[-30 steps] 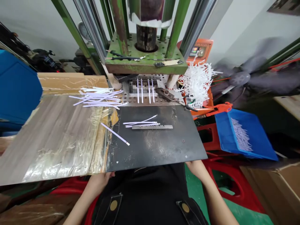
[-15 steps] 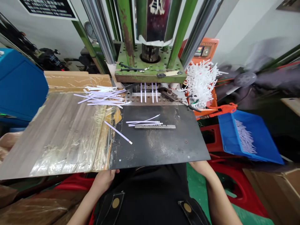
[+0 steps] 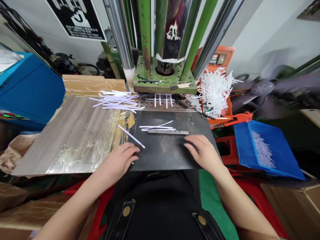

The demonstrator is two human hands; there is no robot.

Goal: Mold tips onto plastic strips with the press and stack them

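Observation:
My left hand (image 3: 122, 158) is over the front of the black plate (image 3: 162, 156), its fingers apart and holding nothing, just below a single lilac strip (image 3: 131, 136). Near the right end of a slotted metal bar (image 3: 168, 132), my right hand (image 3: 202, 151) is empty, with thumb and fingers apart. Several lilac strips (image 3: 156, 127) lie along the bar's back side. Under the green press (image 3: 165, 87), several strips (image 3: 166, 101) stick out over the perforated metal ledge. A pile of strips (image 3: 115, 100) lies at the back left.
A wood-patterned board (image 3: 72, 133) extends to the left. At the right stand an orange machine (image 3: 226, 55), a heap of white pieces (image 3: 216, 90), an orange-handled clamp (image 3: 241, 117) and a blue bin (image 3: 287, 146) holding strips. A fan (image 3: 262, 88) is behind them.
Both my hands have risen from below the front edge to above the black plate. The camera view has shifted slightly. The strips and the metal bar keep their arrangement.

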